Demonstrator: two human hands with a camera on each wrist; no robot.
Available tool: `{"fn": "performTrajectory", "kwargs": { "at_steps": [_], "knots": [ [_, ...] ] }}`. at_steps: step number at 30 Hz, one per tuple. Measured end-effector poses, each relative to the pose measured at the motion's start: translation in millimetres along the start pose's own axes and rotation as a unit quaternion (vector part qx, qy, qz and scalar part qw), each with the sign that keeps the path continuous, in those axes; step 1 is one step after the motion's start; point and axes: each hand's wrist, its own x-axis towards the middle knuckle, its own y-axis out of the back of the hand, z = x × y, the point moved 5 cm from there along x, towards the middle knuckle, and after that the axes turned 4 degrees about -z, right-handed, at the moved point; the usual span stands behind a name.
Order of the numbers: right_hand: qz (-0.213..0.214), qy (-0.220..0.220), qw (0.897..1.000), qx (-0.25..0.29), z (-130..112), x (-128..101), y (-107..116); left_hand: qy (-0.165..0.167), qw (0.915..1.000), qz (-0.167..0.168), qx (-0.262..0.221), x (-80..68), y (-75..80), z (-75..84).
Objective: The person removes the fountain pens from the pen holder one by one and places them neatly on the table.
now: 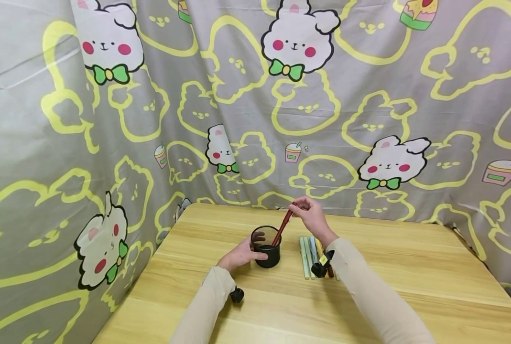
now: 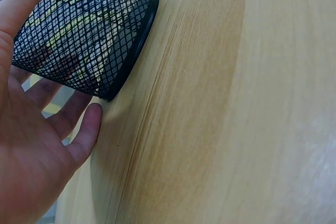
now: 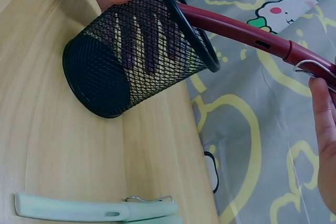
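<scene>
The left hand (image 1: 241, 255) wraps around the side of a black mesh cup (image 1: 266, 246), fingers and thumb curled against its wall, and the cup stands on the wooden worktop (image 1: 401, 282) near its middle. The right hand (image 1: 310, 216) pinches the upper end of a dark red pen (image 1: 282, 228) above and to the right of the cup; the pen slants down with its lower end inside the rim. How deep the tip reaches is hard to tell, since the mesh and the left hand's fingers blur it, and in the right wrist view only a few fingertips of the right hand show at the frame edge. The left wrist view cuts off most of the cup and shows only the palm and the cup's base. Just right of the cup a row of pale pens (image 1: 309, 252) lies side by side on the worktop, partly covered by the right forearm and the small dark camera (image 1: 320, 268) strapped to it, so their number is unclear. A grey curtain (image 1: 246, 105) printed with rabbits hangs behind and beside the worktop.
</scene>
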Motion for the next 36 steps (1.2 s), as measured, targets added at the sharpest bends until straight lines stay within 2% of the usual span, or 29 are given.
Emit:
{"fn": "performTrajectory", "kwargs": {
  "at_steps": [8, 15, 27, 36],
  "knots": [
    [0.021, -0.012, 0.999, 0.036, -6, -3, 14, -0.007, 0.9999, -0.007, -0.011, 0.6, -0.8, 1.5],
    [0.036, 0.0, 0.998, 0.061, -13, -8, 31, 0.001, 0.9999, 0.006, 0.012, -0.9, -1.2, 3.6],
    [0.058, -0.004, 0.993, 0.1, -9, -17, 72, 0.002, 1.0, -0.001, 0.006, -0.4, 0.0, 0.5],
    [0.074, -0.028, 0.992, 0.097, 2, -31, 110, 0.005, 0.9999, -0.006, -0.009, -6.5, -2.7, 11.4]
  ]
}}
